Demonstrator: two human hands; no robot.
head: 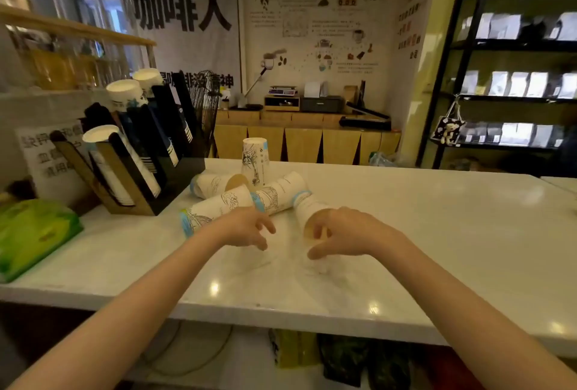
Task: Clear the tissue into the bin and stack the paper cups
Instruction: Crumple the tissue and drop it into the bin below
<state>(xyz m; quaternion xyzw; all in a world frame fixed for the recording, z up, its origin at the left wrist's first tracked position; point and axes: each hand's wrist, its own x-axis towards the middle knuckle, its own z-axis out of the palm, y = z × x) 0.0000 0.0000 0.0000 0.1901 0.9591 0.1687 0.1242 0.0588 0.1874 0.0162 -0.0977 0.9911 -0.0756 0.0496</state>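
Note:
Several white printed paper cups lie on their sides in the middle of the white counter point(437, 233). One cup point(255, 161) stands upside down behind them. My right hand point(349, 233) grips the open rim of the nearest cup point(307, 210), fingers at its mouth and thumb below. My left hand point(246, 228) hovers with fingers spread and nothing in it, just right of a lying cup point(212, 210). Two more lying cups point(212, 185) point(278, 192) touch each other behind my hands. No loose tissue and no bin is in view.
A black and wood cup dispenser rack point(140, 152) with stacked cups stands at the counter's back left. A green soft package point(31, 233) lies at the left edge. A black shelf unit point(512, 77) stands at the right, and bags sit under the counter.

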